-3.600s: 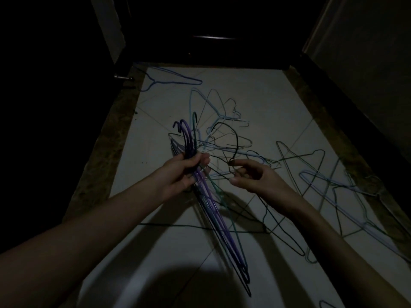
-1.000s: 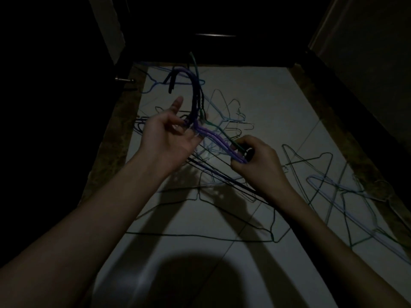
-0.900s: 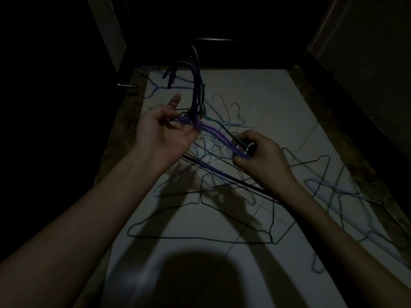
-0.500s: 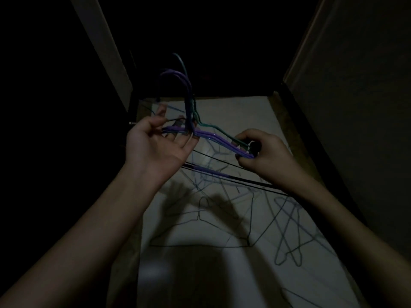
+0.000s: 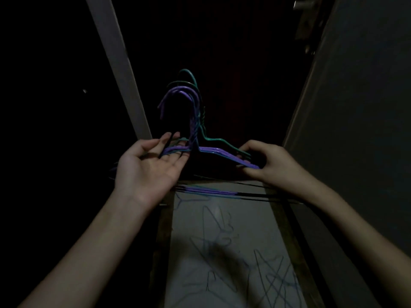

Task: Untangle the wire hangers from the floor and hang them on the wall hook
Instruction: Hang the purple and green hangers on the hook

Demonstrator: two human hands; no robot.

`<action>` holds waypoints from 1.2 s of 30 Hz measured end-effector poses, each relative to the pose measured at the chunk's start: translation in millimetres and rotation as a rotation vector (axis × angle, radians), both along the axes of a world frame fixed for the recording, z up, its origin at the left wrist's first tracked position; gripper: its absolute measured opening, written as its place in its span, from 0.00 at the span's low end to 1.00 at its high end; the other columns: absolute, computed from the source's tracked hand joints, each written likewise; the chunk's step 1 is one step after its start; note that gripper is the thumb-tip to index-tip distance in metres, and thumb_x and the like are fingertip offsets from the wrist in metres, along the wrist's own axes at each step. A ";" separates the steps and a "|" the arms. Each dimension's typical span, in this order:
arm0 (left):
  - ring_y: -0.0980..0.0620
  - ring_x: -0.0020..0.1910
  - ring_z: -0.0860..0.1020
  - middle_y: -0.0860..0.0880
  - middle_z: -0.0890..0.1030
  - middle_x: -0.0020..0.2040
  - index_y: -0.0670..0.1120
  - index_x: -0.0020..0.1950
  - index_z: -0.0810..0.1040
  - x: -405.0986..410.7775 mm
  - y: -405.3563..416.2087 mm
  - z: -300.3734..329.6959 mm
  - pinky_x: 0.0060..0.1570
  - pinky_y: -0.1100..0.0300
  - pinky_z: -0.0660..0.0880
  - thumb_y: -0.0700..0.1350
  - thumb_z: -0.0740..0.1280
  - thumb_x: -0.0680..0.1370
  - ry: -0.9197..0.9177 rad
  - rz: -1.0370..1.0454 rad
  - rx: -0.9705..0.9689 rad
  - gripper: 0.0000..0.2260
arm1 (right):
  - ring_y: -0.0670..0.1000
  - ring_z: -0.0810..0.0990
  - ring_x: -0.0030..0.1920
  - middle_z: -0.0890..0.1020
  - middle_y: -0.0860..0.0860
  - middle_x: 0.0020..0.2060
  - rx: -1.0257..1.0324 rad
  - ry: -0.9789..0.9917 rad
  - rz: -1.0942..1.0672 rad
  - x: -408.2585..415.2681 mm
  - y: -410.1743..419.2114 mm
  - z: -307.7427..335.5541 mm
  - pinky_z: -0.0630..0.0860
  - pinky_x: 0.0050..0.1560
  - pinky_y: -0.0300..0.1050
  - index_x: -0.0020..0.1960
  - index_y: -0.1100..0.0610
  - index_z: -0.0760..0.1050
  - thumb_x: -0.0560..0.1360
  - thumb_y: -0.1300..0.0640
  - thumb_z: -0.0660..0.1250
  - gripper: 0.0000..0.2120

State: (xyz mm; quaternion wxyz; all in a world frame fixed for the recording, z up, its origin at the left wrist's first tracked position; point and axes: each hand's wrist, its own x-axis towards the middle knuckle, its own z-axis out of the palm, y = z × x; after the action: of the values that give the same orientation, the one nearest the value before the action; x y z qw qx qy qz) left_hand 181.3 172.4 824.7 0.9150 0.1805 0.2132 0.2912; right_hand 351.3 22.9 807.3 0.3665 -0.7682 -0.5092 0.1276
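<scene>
Hangers still on the floor point(image 5: 222, 274) lie nearest, a loose tangle of thin wires point(image 5: 224, 243) crossing one another on the pale tile between the two forearms; in this dim light their number cannot be told. Those are the part of the job not yet done.

Above them, held off the floor at arm's reach, is the gathered bundle of hangers point(image 5: 206, 150), mostly purple with at least one green and some dark wire, their bottom bars running level just below the hands. The left hand point(image 5: 149, 167) is under the bundle's left shoulder with palm up and fingers point(image 5: 171, 138) spread fairly wide and straight, so the wires rest on it; it looks like a support, keeping the stack level. The right hand point(image 5: 269, 163) does the real holding: its fingers are curled narrow and pinch the right shoulder wires together, probably so that the stack stays aligned and no hanger slips out.

Farther on, the hook ends point(image 5: 180, 96) stand upright and nested together, free of both hands, which suits slipping them all over a wall hook at once. No wall hook shows; beyond is darkness, a pale door frame point(image 5: 117, 63) on the left and a door with a handle point(image 5: 304, 5) at upper right.
</scene>
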 end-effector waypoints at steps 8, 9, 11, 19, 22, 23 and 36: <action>0.38 0.54 0.78 0.33 0.78 0.57 0.34 0.62 0.72 -50.8 -40.2 150.1 0.51 0.45 0.71 0.36 0.69 0.52 -0.044 0.102 0.167 0.37 | 0.48 0.80 0.47 0.81 0.46 0.46 0.125 -0.175 0.079 -8.9 -3.3 153.7 0.77 0.48 0.57 0.49 0.43 0.74 0.69 0.54 0.69 0.11; 0.38 0.54 0.78 0.33 0.78 0.57 0.34 0.63 0.72 -60.4 -46.0 164.5 0.52 0.45 0.71 0.36 0.68 0.53 -0.044 0.130 0.192 0.37 | 0.48 0.80 0.46 0.81 0.46 0.45 0.147 -0.189 0.105 -14.1 -2.1 168.2 0.77 0.48 0.56 0.49 0.44 0.75 0.69 0.54 0.70 0.11; 0.38 0.60 0.75 0.32 0.78 0.57 0.34 0.63 0.72 -83.3 -57.2 190.1 0.54 0.44 0.70 0.36 0.69 0.53 -0.060 0.195 0.236 0.37 | 0.44 0.79 0.43 0.80 0.45 0.41 0.202 -0.196 0.173 -26.9 1.0 194.5 0.77 0.46 0.46 0.46 0.46 0.75 0.70 0.57 0.71 0.09; 0.42 0.67 0.66 0.31 0.72 0.59 0.34 0.66 0.68 -196.8 -106.3 256.3 0.56 0.42 0.69 0.39 0.69 0.58 -0.050 0.465 0.366 0.36 | 0.44 0.78 0.38 0.81 0.47 0.36 0.361 -0.179 0.467 -119.4 33.2 254.3 0.74 0.42 0.41 0.39 0.45 0.74 0.68 0.60 0.72 0.10; 0.41 0.68 0.64 0.30 0.72 0.59 0.35 0.66 0.69 -246.4 -120.7 264.9 0.56 0.40 0.69 0.37 0.73 0.56 -0.096 0.586 0.383 0.38 | 0.41 0.78 0.37 0.80 0.44 0.35 0.389 -0.183 0.585 -165.4 47.8 266.5 0.75 0.42 0.46 0.40 0.44 0.74 0.69 0.56 0.71 0.08; 0.41 0.67 0.64 0.30 0.72 0.59 0.35 0.66 0.69 -266.8 -128.3 270.0 0.56 0.40 0.69 0.37 0.75 0.54 -0.100 0.641 0.401 0.40 | 0.41 0.78 0.37 0.80 0.44 0.35 0.401 -0.176 0.634 -186.8 53.5 271.7 0.75 0.42 0.48 0.41 0.44 0.74 0.70 0.55 0.71 0.07; 0.38 0.74 0.56 0.33 0.60 0.72 0.35 0.73 0.60 -456.3 -188.6 310.8 0.71 0.45 0.55 0.46 0.58 0.77 -0.154 1.127 0.384 0.27 | 0.38 0.78 0.38 0.80 0.45 0.37 0.445 -0.129 1.029 -419.9 72.9 319.1 0.73 0.37 0.31 0.41 0.44 0.74 0.71 0.56 0.71 0.08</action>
State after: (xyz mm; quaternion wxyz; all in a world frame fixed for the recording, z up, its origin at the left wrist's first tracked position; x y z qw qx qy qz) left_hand -275.0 -16.2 1135.5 0.5833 0.1803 0.1527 0.7771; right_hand -68.6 95.8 1126.4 0.3784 -0.3312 -0.8542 0.1322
